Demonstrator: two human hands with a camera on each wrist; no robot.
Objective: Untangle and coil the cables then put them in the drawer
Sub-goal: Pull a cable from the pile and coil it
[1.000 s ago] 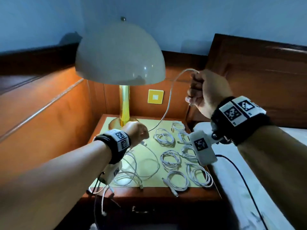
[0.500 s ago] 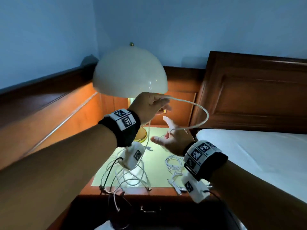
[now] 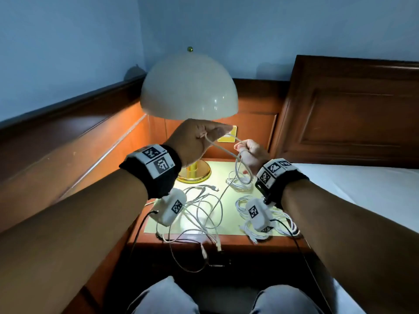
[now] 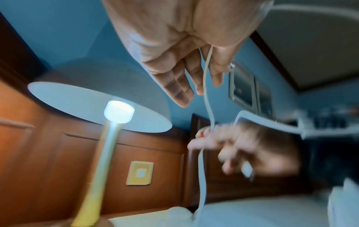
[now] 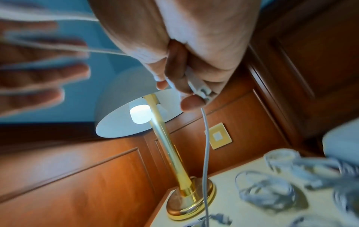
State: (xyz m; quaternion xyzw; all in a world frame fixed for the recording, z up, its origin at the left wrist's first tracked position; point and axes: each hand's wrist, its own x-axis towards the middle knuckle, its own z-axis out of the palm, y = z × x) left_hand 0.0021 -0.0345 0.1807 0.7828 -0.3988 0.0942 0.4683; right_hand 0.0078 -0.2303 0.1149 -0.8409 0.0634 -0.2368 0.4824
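Bed (image 3: pixel 362 189) on my right, headboard (image 3: pixel 353 109) behind it. Nightstand (image 3: pixel 226 242) straight ahead, lamp (image 3: pixel 189 87) lit at its back left. Loose tangle (image 3: pixel 199 214) of white cables on the left half of the top, some ends hanging over the front edge; coils (image 3: pixel 240 184) lie on the right half, partly behind my right wrist.

Both hands up in front of the lamp, one cable (image 3: pixel 223 150) strung between them. My left hand (image 3: pixel 197 139) pinches it between thumb and forefinger; left wrist view adds that the other fingers (image 4: pixel 180 86) are straight and spread, cable running down past them. My right hand (image 3: pixel 249 151) is curled tight around it; head view hides what's inside, right wrist view shows the plug (image 5: pixel 198 84) clamped between thumb and fingers, cable dropping to the lamp base (image 5: pixel 191 204). From my right hand the cable loops down to the tangle. Yellow wall plate (image 5: pixel 218 136) clear in wrist views, half hidden by my hand in head view. Drawer front too dark to make out.
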